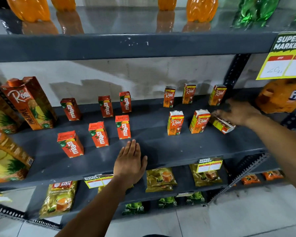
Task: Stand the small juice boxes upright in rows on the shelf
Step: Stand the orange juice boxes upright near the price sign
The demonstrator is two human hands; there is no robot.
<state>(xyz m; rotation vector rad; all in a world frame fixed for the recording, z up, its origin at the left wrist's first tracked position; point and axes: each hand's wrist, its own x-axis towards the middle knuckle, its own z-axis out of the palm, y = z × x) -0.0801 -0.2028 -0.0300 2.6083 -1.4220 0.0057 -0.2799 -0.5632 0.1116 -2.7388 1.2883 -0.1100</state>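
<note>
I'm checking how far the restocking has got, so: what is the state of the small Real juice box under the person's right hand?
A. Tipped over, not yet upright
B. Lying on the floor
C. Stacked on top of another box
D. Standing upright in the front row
A: the right hand grips the juice box, which is tipped over beside two upright Real boxes on the shelf.

Matt grey metal shelf (161, 147); glossy printed-card juice boxes (175, 123); shiny foil pouches (161, 179).

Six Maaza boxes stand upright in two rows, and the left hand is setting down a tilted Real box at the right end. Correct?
Not quite: the head view shows the right hand holding the tilted Real box. The left hand lies flat on the shelf.
</note>
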